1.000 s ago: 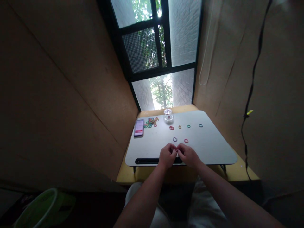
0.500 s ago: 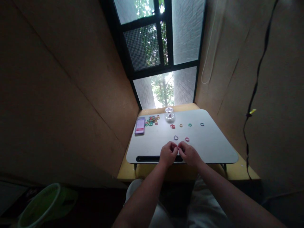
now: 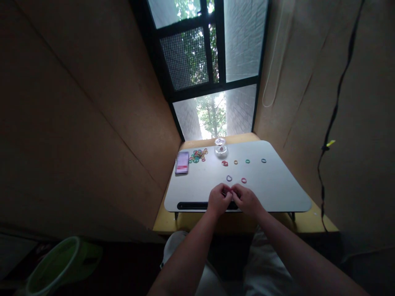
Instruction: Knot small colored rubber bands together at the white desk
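Observation:
My left hand (image 3: 218, 200) and my right hand (image 3: 246, 199) meet over the front of a white lap table (image 3: 277, 189). Both are closed, fingertips pinched together and almost touching. A tiny reddish bit shows between them, too small and covered to name. Just beyond my fingers lie a purple hair tie (image 3: 228, 178) and a pink hair tie (image 3: 243, 180). Farther back is a row: overlapping red hair ties (image 3: 225, 163), an orange one (image 3: 235, 162), a green one (image 3: 247, 161) and a dark bluish one (image 3: 263, 160).
A mixed pile of coloured hair ties (image 3: 199, 155) sits at the back left beside a phone (image 3: 182, 163) with a blurred screen. A clear jar (image 3: 221, 151) stands at the back edge. A black slot (image 3: 193, 205) runs along the front; a green bin (image 3: 61, 263) is on the floor.
My fingertips have shifted slightly against each other, and a bit more reddish colour shows between them. The hair ties on the table have stayed put; the view has moved slightly.

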### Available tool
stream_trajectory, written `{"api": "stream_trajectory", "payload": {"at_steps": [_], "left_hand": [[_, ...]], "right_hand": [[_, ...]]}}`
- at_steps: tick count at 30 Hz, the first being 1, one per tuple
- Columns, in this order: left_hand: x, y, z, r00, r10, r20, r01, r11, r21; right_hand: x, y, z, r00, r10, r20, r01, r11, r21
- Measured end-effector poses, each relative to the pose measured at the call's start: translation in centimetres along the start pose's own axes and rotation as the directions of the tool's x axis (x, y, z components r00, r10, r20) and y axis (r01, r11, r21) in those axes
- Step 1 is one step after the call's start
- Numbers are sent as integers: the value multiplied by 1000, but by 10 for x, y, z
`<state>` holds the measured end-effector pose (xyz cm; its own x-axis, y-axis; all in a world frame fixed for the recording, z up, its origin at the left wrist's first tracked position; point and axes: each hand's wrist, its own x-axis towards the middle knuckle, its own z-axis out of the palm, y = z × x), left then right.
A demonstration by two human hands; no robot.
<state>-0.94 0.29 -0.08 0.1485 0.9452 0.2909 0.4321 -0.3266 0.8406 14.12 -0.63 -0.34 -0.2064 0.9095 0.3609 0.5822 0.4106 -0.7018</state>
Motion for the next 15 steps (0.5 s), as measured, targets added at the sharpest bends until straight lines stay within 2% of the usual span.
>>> {"api": "stream_trajectory", "payload": {"at_steps": [15], "left_hand": [[0, -2, 0, 1000, -16, -15, 16, 1000, -19]], "right_hand": [[-1, 3, 1, 999, 43, -5, -44, 999, -17]]}}
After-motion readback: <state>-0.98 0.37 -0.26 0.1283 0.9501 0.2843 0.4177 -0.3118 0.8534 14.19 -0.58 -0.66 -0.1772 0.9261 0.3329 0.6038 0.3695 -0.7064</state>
